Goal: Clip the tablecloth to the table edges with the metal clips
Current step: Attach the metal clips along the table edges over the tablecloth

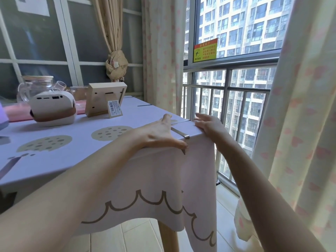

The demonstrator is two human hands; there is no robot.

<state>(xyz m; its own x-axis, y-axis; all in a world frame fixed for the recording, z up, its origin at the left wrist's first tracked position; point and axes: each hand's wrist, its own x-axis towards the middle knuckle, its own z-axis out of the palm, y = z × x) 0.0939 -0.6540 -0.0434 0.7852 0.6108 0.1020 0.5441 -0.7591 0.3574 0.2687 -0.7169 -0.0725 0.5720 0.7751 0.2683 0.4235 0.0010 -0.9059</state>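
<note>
Tall balcony windows (pixel 236 33) and heart-printed curtains (pixel 300 124) are filling the frame from 12 to 4 o'clock, with apartment blocks showing outside. A lilac tablecloth (pixel 72 139) is covering the table (pixel 167 237), its scalloped hem hanging toward 6 o'clock over the near edge and hiding all but one wooden leg. The left hand (pixel 160 135) is lying flat and spread wide on the cloth at that edge, thumb stretching along the rim to the metal clip (pixel 179 132). The right hand (pixel 209 124), at the clip's 3 o'clock, is resting straight fingers on the corner, its thumb hidden. The clip is sitting astride the edge near that corner, its long axis running from 10 to 4 o'clock and its lower end bending down past the rim. Thin dark strips (pixel 143 105) toward the clip's 11 o'clock are too small to identify.
</note>
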